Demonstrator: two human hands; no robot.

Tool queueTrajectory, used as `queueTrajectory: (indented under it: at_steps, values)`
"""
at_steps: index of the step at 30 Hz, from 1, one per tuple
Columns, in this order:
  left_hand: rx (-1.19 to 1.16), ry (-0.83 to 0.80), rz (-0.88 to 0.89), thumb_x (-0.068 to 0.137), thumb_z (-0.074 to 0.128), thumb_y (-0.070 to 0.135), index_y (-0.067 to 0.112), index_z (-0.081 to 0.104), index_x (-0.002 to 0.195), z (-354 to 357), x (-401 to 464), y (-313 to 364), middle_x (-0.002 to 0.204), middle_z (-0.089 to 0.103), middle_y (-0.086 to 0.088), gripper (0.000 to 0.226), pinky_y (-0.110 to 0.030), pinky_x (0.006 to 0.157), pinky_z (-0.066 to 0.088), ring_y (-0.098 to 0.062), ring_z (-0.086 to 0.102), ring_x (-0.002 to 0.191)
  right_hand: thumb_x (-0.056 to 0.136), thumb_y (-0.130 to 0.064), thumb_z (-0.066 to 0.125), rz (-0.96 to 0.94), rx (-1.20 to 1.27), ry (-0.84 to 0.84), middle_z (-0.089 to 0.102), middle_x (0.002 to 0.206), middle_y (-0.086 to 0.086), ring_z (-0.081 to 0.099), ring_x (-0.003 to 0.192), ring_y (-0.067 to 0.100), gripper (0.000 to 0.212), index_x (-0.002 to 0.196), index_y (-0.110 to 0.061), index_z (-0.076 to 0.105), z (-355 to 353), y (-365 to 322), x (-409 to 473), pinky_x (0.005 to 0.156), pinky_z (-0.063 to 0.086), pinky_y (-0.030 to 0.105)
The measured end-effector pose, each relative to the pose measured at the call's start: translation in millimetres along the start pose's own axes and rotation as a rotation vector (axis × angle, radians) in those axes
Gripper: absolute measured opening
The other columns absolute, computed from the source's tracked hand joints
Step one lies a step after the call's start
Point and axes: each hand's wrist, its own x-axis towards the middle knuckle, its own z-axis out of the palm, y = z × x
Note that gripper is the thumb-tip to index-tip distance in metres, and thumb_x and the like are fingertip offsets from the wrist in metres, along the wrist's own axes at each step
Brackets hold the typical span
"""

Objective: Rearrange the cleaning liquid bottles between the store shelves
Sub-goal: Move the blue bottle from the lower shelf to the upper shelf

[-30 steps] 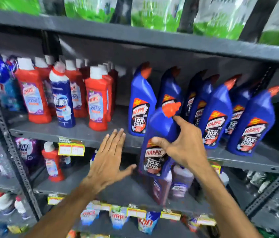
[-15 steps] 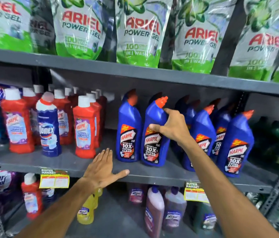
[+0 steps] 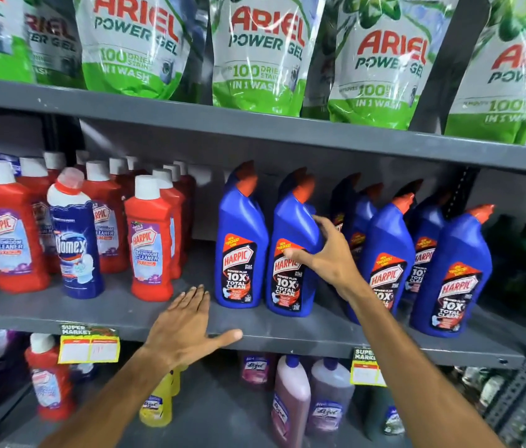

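Observation:
A blue Harpic bottle (image 3: pixel 289 221) with an orange cap stands upright on the grey middle shelf (image 3: pixel 287 339), second in a row of blue Harpic bottles. My right hand (image 3: pixel 323 253) is against its right side, fingers spread, thumb tip on the label and index finger on the shoulder, without a closed grip. Another blue Harpic bottle (image 3: pixel 242 250) stands just left of it. My left hand (image 3: pixel 190 328) lies flat and open on the shelf's front edge, below and left of those two bottles, holding nothing.
More blue Harpic bottles (image 3: pixel 452 276) stand to the right. Red Harpic bathroom cleaner bottles (image 3: pixel 150 240) and a Domex bottle (image 3: pixel 75 240) fill the left. Ariel pouches (image 3: pixel 258 53) hang over the top shelf. Lizol bottles (image 3: pixel 290 405) sit on the lower shelf.
My right hand lifted the blue bottle from below the shelf, set it upright in the row, and has now loosened its fingers. My left hand rose and settled on the shelf edge.

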Motion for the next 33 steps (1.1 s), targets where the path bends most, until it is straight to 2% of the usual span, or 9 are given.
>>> queueTrajectory:
  at_steps: [3,6,11,15,18,20,26,29,33]
  values:
    - [0.000,0.001,-0.001,0.064,0.002,0.111,0.007,0.006,0.166,2,1,0,0.177,0.006,-0.012,0.146,-0.037,0.132,0.003,-0.022,0.006,0.163,0.059,-0.025,0.105,0.133,0.135,-0.043,0.076,0.125,-0.004,0.075,0.114,0.012,0.093,0.136,-0.024,0.054,12,43,-29,0.099,0.062,0.041]
    - [0.004,-0.003,-0.002,0.064,0.002,0.110,0.007,0.007,0.166,3,2,-1,0.177,0.007,-0.013,0.146,-0.038,0.132,0.004,-0.022,0.006,0.163,0.051,-0.030,0.107,0.215,0.148,-0.094,0.078,0.120,-0.007,0.075,0.110,0.006,0.090,0.127,-0.027,0.058,23,74,-52,0.092,0.063,0.027]
    - [0.009,-0.016,0.000,0.064,0.003,0.110,0.006,0.006,0.166,1,2,0,0.177,0.006,-0.013,0.145,-0.038,0.132,0.005,-0.023,0.006,0.163,0.059,-0.024,0.104,0.226,0.109,-0.115,0.079,0.119,-0.007,0.075,0.110,0.006,0.082,0.130,-0.022,0.063,26,88,-53,0.099,0.061,0.035]
    - [0.002,-0.031,0.001,0.065,0.003,0.110,0.006,0.004,0.166,-1,1,1,0.177,0.004,-0.013,0.145,-0.038,0.133,0.005,-0.023,0.004,0.163,0.062,-0.025,0.103,0.216,0.103,-0.120,0.079,0.111,-0.019,0.074,0.106,0.001,0.071,0.122,-0.034,0.065,26,92,-53,0.097,0.061,0.032]
    - [0.003,-0.041,0.006,0.065,0.003,0.110,0.006,0.003,0.166,-2,0,1,0.177,0.002,-0.014,0.145,-0.038,0.132,0.004,-0.023,0.004,0.163,0.064,-0.021,0.102,0.223,0.100,-0.111,0.079,0.110,-0.017,0.072,0.105,-0.003,0.067,0.117,-0.038,0.064,26,92,-53,0.096,0.060,0.030]
    - [0.000,-0.046,0.006,0.065,0.002,0.110,0.006,0.002,0.166,-3,0,1,0.177,0.001,-0.013,0.145,-0.037,0.132,0.003,-0.023,0.002,0.163,0.066,-0.017,0.101,0.228,0.101,-0.104,0.079,0.111,-0.015,0.073,0.104,-0.003,0.067,0.118,-0.035,0.065,26,92,-53,0.097,0.059,0.030]
    - [-0.003,-0.056,0.005,0.064,0.003,0.111,0.006,0.001,0.166,-4,0,1,0.177,0.001,-0.013,0.146,-0.037,0.132,0.003,-0.023,0.002,0.163,0.069,-0.011,0.099,0.239,0.112,-0.084,0.078,0.121,-0.004,0.073,0.115,0.014,0.076,0.135,-0.017,0.062,25,93,-54,0.102,0.059,0.039]
    - [-0.008,-0.058,0.005,0.064,0.004,0.111,0.007,0.002,0.166,-4,0,2,0.177,0.001,-0.013,0.146,-0.038,0.132,0.004,-0.023,0.002,0.163,0.068,-0.011,0.099,0.237,0.114,-0.085,0.078,0.121,-0.004,0.073,0.113,0.012,0.076,0.134,-0.017,0.062,25,94,-54,0.100,0.059,0.035]
    - [-0.018,-0.052,0.003,0.063,0.003,0.111,0.007,0.002,0.166,-5,-1,2,0.177,0.002,-0.013,0.147,-0.037,0.132,0.004,-0.023,0.003,0.163,0.068,-0.013,0.099,0.234,0.105,-0.097,0.078,0.116,-0.010,0.073,0.103,-0.004,0.072,0.128,-0.025,0.062,25,92,-53,0.090,0.058,0.021]
